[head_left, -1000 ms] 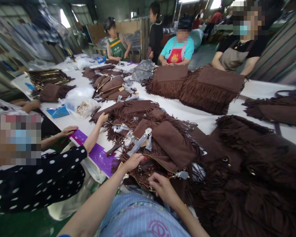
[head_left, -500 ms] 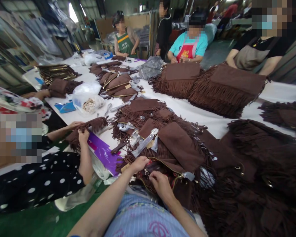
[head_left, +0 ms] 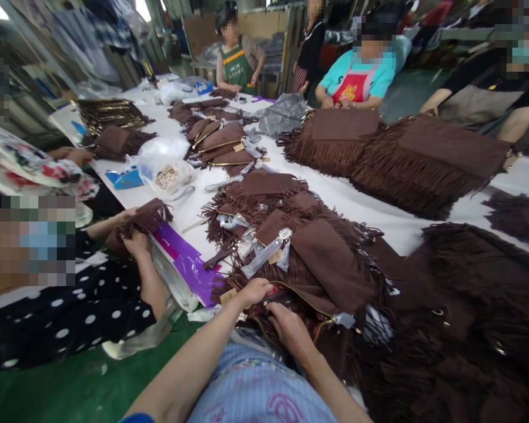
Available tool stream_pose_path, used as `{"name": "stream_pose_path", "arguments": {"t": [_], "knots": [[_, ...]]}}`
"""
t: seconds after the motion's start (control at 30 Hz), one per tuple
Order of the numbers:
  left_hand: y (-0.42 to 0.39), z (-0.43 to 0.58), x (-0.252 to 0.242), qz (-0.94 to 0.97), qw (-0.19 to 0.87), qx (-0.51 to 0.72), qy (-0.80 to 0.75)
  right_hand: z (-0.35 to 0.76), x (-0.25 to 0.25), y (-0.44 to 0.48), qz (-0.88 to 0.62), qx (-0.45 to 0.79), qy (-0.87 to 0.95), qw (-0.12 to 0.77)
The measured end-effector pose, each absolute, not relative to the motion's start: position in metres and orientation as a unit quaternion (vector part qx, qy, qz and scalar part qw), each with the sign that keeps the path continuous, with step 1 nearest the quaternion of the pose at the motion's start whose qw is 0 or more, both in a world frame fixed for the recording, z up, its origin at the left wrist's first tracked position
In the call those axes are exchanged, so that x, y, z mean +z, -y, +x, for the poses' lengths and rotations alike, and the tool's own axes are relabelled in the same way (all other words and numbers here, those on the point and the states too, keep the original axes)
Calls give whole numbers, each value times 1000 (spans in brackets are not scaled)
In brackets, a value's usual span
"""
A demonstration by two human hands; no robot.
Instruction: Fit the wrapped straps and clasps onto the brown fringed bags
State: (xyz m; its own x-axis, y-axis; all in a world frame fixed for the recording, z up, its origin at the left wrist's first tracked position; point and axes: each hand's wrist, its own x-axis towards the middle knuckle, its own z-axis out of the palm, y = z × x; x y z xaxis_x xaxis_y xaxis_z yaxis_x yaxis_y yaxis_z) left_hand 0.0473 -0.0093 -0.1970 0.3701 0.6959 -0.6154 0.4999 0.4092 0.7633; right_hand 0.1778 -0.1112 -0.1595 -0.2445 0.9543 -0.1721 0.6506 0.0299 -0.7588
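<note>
A brown fringed handbag [head_left: 330, 276] lies in front of my body with its zippered mouth open, showing a dark red patterned lining. At the far left end of that mouth, my left hand [head_left: 255, 292] is closed on the bag's edge. My right hand [head_left: 290, 330] reaches into the opening with bent, closed fingers. Its fingertips are beside a small metal clasp [head_left: 265, 304]; what they pinch is hidden. A tan paper tag [head_left: 228, 295] hangs near my left wrist. Just beyond, a plastic-wrapped strap fitting [head_left: 268, 254] rests on more fringed bags.
Stacked fringed bags [head_left: 454, 153] stand across the white table [head_left: 330, 191]; a dark pile [head_left: 480, 305] fills the right. At left, a co-worker's hand [head_left: 137, 244] holds a brown fringed piece beside purple plastic sheets [head_left: 180, 264]. A clear bag [head_left: 170, 176] of small pale pieces sits farther back.
My right hand has moved slightly up and left, its fingertips now at the clasp. The left hand keeps its hold on the bag's edge. The camera view has shifted a little.
</note>
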Motion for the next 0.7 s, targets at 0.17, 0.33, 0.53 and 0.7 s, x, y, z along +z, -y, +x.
{"name": "stream_pose_path", "arguments": {"t": [0.17,0.33,0.53,0.7], "knots": [[8,46,-198,535,636,73,-551,186,-171,122,-591,402,637,288],[7,46,-200,536,640,69,-546,185,-171,120,-598,405,620,307],[8,47,-202,558,622,80,-544,175,-169,109,-553,432,631,333],[12,46,-187,595,592,124,-529,173,-182,111,-581,455,583,340]]}}
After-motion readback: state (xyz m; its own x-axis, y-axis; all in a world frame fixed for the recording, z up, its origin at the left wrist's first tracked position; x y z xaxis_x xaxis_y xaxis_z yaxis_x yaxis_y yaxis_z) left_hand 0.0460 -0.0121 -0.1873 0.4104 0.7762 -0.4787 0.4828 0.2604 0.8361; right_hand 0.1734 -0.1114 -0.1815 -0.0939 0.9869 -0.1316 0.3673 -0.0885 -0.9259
